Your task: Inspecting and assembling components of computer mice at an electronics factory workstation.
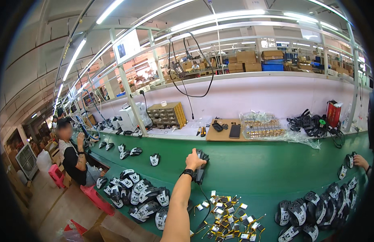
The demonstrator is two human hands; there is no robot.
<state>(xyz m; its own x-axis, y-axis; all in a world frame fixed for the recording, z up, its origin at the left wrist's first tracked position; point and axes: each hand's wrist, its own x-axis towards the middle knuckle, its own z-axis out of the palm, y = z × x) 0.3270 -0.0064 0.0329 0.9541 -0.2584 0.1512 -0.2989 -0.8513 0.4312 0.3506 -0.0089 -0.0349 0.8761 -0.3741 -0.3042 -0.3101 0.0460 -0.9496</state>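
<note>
My left hand (193,160), a dark watch on its wrist, reaches out over the green table. Its fingers close on a long black device (199,176), whose exact kind I cannot make out. From the device a thin dark cable runs toward me. Nearer to me lies a loose heap of small silver battery packs (229,218) with yellow ends and short wires. Left of my forearm is a pile of black and grey computer mouse shells (142,193). My right hand is out of view.
Another pile of mouse shells (316,209) lies at the right. A co-worker's hand (360,162) touches a shell at the right edge. At the left sits another person (74,155). Along the back stand a drawer cabinet (167,115) and a cardboard sheet (219,136).
</note>
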